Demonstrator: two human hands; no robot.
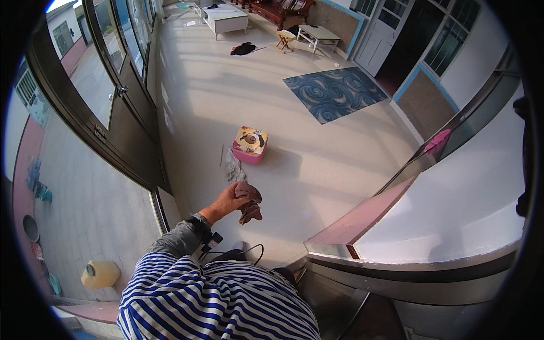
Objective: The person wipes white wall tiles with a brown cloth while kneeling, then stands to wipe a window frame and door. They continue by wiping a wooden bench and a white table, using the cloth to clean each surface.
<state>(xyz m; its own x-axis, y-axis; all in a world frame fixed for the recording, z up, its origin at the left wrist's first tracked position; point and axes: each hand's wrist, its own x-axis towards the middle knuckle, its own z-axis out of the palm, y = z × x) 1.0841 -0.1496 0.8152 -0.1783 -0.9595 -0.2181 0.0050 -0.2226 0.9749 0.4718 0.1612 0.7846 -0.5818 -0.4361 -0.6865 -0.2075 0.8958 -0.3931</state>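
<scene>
My left hand reaches out in front of my body, its fingers closed around a crumpled brownish-mauve cloth. The cloth's lower folds hang loose below the fingers. My right hand is out of view. Beyond the held cloth, a grey patterned rag lies on the tiled floor. Touching or very near that rag is a pink plastic stool with a cartoon picture on its yellow top. A thin stick-like thing lies just left of the rag.
A glazed door stands at the left, with a yellowish plastic jug on the paving outside. Ahead lie a blue swirl-patterned rug and a dark cloth item. A low white wall curves along my right.
</scene>
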